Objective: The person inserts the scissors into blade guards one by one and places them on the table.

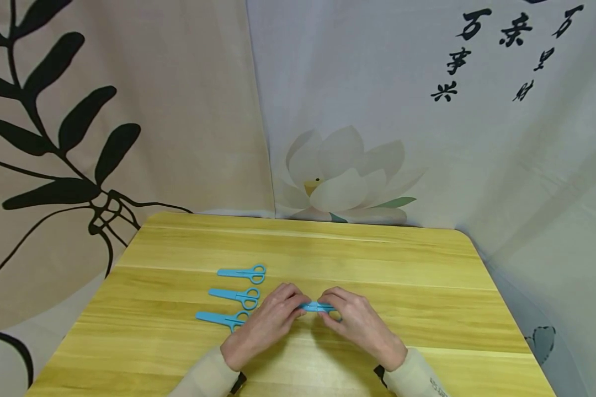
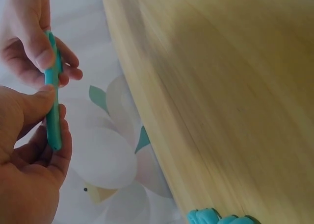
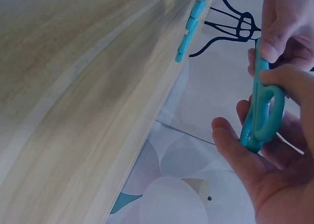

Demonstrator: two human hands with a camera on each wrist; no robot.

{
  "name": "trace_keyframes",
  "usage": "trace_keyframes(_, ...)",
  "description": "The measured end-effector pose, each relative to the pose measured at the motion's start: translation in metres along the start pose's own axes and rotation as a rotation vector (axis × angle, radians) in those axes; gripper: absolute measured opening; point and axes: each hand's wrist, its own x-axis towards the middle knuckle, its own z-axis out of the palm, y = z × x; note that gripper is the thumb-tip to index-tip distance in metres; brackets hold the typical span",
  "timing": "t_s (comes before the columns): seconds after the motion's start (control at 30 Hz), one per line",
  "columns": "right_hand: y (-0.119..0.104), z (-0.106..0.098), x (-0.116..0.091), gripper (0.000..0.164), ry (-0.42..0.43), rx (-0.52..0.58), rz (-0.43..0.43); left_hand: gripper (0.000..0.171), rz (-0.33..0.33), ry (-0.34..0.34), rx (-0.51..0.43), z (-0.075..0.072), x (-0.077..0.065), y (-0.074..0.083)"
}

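Note:
Both hands hold one pair of blue scissors (image 1: 317,306) just over the table, its length running sideways. The left hand (image 1: 277,313) pinches the blade end, which looks covered by a blue sheath (image 2: 53,131), between thumb and fingers. At the other end the right hand (image 1: 355,320) grips near the handle loops (image 3: 270,113), thumb on one side and fingers behind. Left of the hands lie three more blue scissors in a column: a far pair (image 1: 240,273), a middle pair (image 1: 233,296) and a near pair (image 1: 221,318), partly hidden by the left wrist.
The wooden table (image 1: 402,275) has rounded far corners. Behind it hangs a pale curtain (image 1: 189,110) printed with dark leaves, a lotus flower and black characters. The sleeves (image 1: 206,375) of the person come in from the near edge.

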Motion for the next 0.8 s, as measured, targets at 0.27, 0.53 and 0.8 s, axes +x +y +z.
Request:
trace_keyframes(0.27, -0.0002, 0.0015, 0.0011, 0.021, 0.003, 0.011, -0.003, 0.013, -0.021, -0.017, 0.018, 0.0005, 0.0006, 0.0021)
trace_keyframes(0.53, 0.0001, 0.0068, 0.0017, 0.022, -0.015, -0.006, 0.024, 0.012, -0.045, -0.058, 0.04, 0.0002, -0.0004, 0.0004)
trace_keyframes(0.8, -0.0012, 0.0099, 0.0037, 0.023, -0.051, -0.057, 0.079, 0.011, -0.053, -0.098, 0.083, 0.0001, -0.0002, -0.0011)
